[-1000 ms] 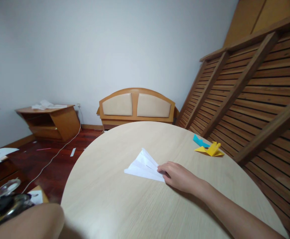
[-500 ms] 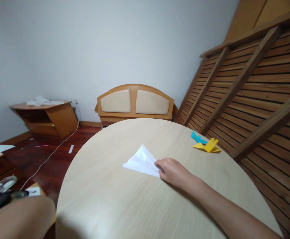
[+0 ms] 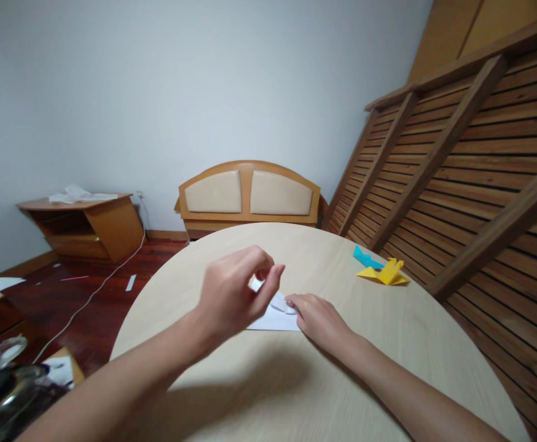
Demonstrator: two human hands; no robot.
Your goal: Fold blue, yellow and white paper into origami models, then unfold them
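Observation:
A folded sheet of white paper [image 3: 273,320] lies on the round table [image 3: 195,393], partly covered by my hands. My right hand [image 3: 321,318] rests on the tabletop with thumb and fingers closed on the paper's right corner, where a small flap lifts. Above the left part of the paper hovers my left hand [image 3: 231,294], its fingers loosely curled. A gap shows between thumb and forefinger, with white paper visible through it, and I see nothing held there.
Near the table's right edge sit a yellow folded-paper figure [image 3: 386,272] and a blue folded-paper piece [image 3: 365,258]. A wooden slatted frame [image 3: 457,166] leans at the right. Beyond the table stands a headboard [image 3: 250,190]; a low cabinet [image 3: 84,227] with papers is at the left.
My left hand has come in from the lower left and now hangs over the paper. My right hand keeps its place at the corner, where a flap now stands up.

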